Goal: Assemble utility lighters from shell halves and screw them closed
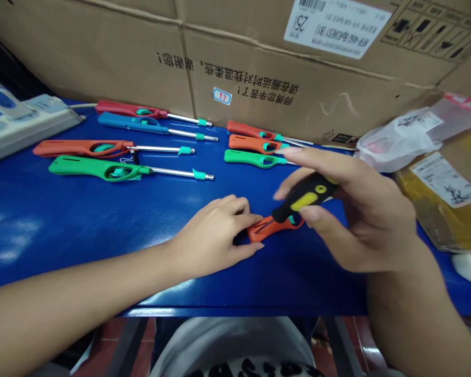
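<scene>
My right hand (361, 214) grips a black and yellow screwdriver (306, 198), its tip down on an orange lighter (270, 228) that lies on the blue table (82, 225). My left hand (215, 235) is curled around the near end of that orange lighter and presses it to the table. Further back lie several long-nosed lighters: a green one (102, 168), an orange one (86, 148), a blue one (133, 123) and a red one (129, 109) on the left. Three more are behind my right hand: red (251, 130), orange (251, 142) and green (251, 158).
A large cardboard box (235, 57) stands along the back of the table. A white power strip (19, 123) sits at the far left. Clear plastic bags (400, 137) and a yellow packet (451, 204) lie at the right. The table's front edge is just below my hands.
</scene>
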The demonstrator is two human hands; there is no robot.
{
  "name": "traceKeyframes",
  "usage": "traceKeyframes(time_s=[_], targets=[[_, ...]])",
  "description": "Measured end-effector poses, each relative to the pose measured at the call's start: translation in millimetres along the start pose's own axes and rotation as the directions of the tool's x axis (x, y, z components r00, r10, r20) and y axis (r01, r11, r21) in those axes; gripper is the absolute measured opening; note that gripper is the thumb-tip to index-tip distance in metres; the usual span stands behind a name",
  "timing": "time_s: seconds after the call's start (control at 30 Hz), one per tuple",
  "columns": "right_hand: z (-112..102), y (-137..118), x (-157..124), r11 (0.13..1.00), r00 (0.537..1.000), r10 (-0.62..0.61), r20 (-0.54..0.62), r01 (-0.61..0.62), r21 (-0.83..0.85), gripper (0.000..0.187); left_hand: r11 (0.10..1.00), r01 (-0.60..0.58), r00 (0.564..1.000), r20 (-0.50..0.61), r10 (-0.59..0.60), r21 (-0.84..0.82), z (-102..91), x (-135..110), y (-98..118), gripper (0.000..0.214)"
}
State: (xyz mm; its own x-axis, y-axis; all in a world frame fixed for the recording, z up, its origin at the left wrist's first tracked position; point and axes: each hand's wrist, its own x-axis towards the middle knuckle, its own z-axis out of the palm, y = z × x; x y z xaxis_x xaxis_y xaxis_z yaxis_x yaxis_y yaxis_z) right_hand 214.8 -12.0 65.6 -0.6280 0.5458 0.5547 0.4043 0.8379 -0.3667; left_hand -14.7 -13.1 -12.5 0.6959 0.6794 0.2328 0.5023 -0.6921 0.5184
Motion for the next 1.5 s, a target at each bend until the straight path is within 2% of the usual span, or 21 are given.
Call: traceKeyframes(time_s=[0.07, 0.13, 0.2, 0.3, 0.33, 0.47, 0.53, 0.6, 0.67, 0.73, 0.8, 0.87, 0.93, 1.0, 1.07, 1.13, 1.23, 1.3, 1.43, 1.5], targets=[[5.5, -0.3, 0.7, 0.984, 0.989, -0.094, -0.114, 0.075, -0.160, 0.042, 1.000, -0.002, 1.000, -0.003, 0.002, -0.002, 0.0, -0.3, 0.1, 0.021], [11.0, -0.2, 1.4, 0.952, 0.975, -0.155, -0.161, 0.104, -0.288, 0.029, 1.000, -0.001, 1.000, -0.005, 0.001, -0.009, -0.1, -0.4, 0.3, 0.020], [14.7, -0.5, 1.3, 0.964, 0.974, -0.161, -0.158, 0.121, -0.237, 0.025, 1.000, 0.000, 1.000, -0.006, 0.000, -0.014, 0.0, -0.2, 0.2, 0.020], [18.2, -0.9, 0.8, 0.991, 0.983, -0.133, -0.130, 0.131, -0.024, 0.043, 1.000, -0.018, 1.000, -0.015, 0.018, -0.001, 0.9, 0.2, -0.6, 0.021], [19.2, -0.9, 1.0, 0.991, 0.980, -0.131, -0.148, 0.130, -0.019, 0.044, 1.000, -0.025, 0.999, -0.021, 0.025, 0.007, 1.2, 0.3, -0.9, 0.021], [21.8, -1.1, 2.4, 0.944, 0.940, -0.216, -0.265, 0.131, -0.304, 0.029, 1.000, -0.016, 0.999, -0.028, 0.016, 0.019, 1.1, 0.8, -1.0, 0.023], [21.4, -3.0, 1.6, 0.945, 0.942, -0.240, -0.236, 0.170, -0.281, 0.026, 1.000, -0.003, 1.000, -0.011, 0.003, 0.009, 0.4, 1.1, -0.4, 0.025], [20.9, -6.5, 0.3, 0.979, 0.969, -0.190, -0.161, 0.173, -0.112, 0.038, 1.000, 0.000, 1.000, 0.000, 0.000, 0.007, -0.1, 1.3, 0.2, 0.027], [22.0, -10.1, -0.2, 0.993, 0.989, -0.121, -0.091, 0.122, 0.003, 0.048, 1.000, 0.006, 1.000, 0.003, -0.006, 0.006, 0.0, 1.4, 0.5, 0.026], [24.9, -12.2, 0.6, 0.994, 0.987, -0.112, -0.117, 0.110, -0.030, 0.040, 1.000, 0.019, 1.000, 0.004, -0.019, 0.000, 0.3, 1.5, 0.5, 0.024], [28.0, -12.1, 1.6, 0.981, 0.969, -0.136, -0.206, 0.103, -0.163, 0.027, 1.000, 0.027, 1.000, 0.005, -0.027, -0.006, 0.5, 1.6, 0.4, 0.024], [29.0, -11.0, 1.4, 0.963, 0.959, -0.157, -0.238, 0.095, -0.251, 0.028, 1.000, 0.025, 1.000, 0.005, -0.025, -0.005, 0.2, 1.8, 0.5, 0.024], [27.7, -10.4, -0.3, 0.981, 0.973, -0.138, -0.184, 0.110, -0.158, 0.031, 1.000, 0.017, 1.000, 0.007, -0.017, -0.004, -0.6, 2.0, 0.9, 0.024], [25.4, -11.2, -2.2, 0.994, 0.989, -0.097, -0.115, 0.101, 0.031, 0.044, 1.000, 0.010, 1.000, 0.001, -0.010, -0.006, -1.2, 2.1, 1.3, 0.025], [24.4, -12.7, -2.9, 0.993, 0.996, -0.048, -0.076, 0.056, 0.105, 0.053, 1.000, 0.008, 1.000, -0.007, -0.008, -0.016, -1.2, 2.0, 1.5, 0.024], [25.3, -13.5, -2.2, 0.999, 0.993, -0.046, -0.105, 0.048, 0.024, 0.049, 0.999, 0.014, 1.000, -0.014, -0.015, -0.031, -0.4, 1.8, 1.4, 0.022], [27.0, -11.7, -0.5, 0.978, 0.977, -0.101, -0.189, 0.062, -0.201, 0.032, 0.998, 0.032, 0.999, -0.017, -0.032, -0.046, 0.8, 1.6, 0.9, 0.023], [26.0, -9.2, -0.8, 0.968, 0.975, -0.108, -0.196, 0.058, -0.245, 0.032, 0.999, 0.029, 0.999, -0.014, -0.029, -0.042, 0.9, 1.6, 0.7, 0.024], [20.9, -5.2, -3.8, 0.999, 0.995, -0.054, -0.082, 0.054, 0.002, 0.053, 1.000, -0.002, 1.000, -0.014, 0.002, -0.021, -0.1, 1.7, 0.1, 0.028], [20.6, -3.8, -4.4, 0.997, 0.992, -0.071, -0.103, 0.074, 0.025, 0.051, 1.000, -0.005, 1.000, -0.009, 0.005, -0.019, 0.0, 1.6, -0.5, 0.027]])
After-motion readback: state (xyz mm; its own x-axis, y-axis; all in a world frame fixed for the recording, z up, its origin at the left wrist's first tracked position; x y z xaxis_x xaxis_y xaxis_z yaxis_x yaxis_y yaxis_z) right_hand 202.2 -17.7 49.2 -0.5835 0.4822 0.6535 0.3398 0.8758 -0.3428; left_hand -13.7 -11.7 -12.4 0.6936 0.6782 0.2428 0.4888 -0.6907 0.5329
